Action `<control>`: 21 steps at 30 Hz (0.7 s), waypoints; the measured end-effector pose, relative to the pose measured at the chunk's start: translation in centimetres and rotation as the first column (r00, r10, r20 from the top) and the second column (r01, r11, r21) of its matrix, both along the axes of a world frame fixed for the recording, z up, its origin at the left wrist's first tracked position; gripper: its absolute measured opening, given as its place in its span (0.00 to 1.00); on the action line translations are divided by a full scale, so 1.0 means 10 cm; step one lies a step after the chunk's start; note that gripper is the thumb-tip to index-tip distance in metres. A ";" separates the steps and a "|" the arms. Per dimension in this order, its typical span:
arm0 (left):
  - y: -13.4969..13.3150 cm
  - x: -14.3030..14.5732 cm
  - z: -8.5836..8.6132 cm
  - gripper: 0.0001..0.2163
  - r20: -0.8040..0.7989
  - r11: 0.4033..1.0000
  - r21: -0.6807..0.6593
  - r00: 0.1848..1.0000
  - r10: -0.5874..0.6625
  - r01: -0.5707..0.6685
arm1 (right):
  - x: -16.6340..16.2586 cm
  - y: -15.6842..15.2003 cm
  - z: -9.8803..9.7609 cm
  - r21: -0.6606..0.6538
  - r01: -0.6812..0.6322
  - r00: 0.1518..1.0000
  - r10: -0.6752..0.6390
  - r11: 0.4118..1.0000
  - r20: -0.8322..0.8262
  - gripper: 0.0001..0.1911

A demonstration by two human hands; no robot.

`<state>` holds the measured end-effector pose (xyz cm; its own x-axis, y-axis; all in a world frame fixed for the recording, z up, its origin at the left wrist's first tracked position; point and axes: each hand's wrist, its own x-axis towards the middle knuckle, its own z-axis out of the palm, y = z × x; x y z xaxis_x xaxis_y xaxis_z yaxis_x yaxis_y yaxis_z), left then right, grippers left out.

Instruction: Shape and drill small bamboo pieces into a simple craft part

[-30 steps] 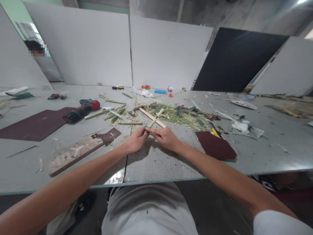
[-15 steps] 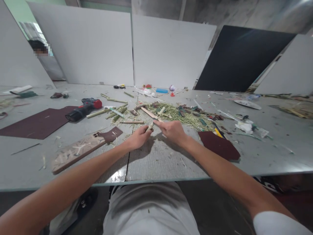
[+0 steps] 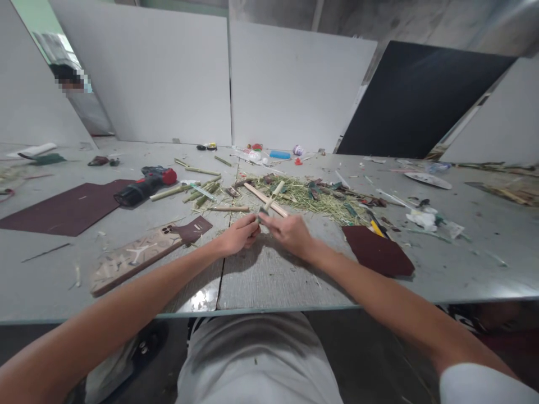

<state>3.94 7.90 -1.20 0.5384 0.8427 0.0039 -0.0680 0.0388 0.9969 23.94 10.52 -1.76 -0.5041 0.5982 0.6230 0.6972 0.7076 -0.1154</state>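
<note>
My left hand and my right hand meet over the middle of the grey table, both with fingers closed. Between them they grip the near end of a thin pale bamboo stick that slants up and away to the right. My right fingertips pinch something small and grey at the stick's lower end; I cannot make out what it is. Just behind the hands lies a heap of green and straw-coloured shavings and a flat wooden strip.
A red and black power drill lies at the left, beside bamboo pieces. Dark red sheets lie at the far left and right. A patterned board lies near my left arm. A person is partly visible at upper left.
My right hand drew away to the right along the stick half a second ago and has now come back against my left hand at the stick's near end.
</note>
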 end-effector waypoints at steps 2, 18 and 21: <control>0.01 -0.01 -0.01 0.06 0.005 1.000 0.004 1.000 -0.005 0.005 | -0.01 0.00 -0.01 -0.025 -0.017 0.999 0.016 1.000 -0.030 0.18; 0.04 -0.02 -0.03 0.10 0.012 0.999 -0.009 0.999 -0.033 0.033 | -0.05 0.00 -0.03 -0.054 -0.029 0.995 0.024 0.998 -0.094 0.17; 0.06 -0.03 -0.05 0.10 0.004 0.999 0.005 0.999 -0.033 0.033 | -0.04 0.00 -0.04 -0.046 -0.016 0.997 0.013 0.999 -0.070 0.18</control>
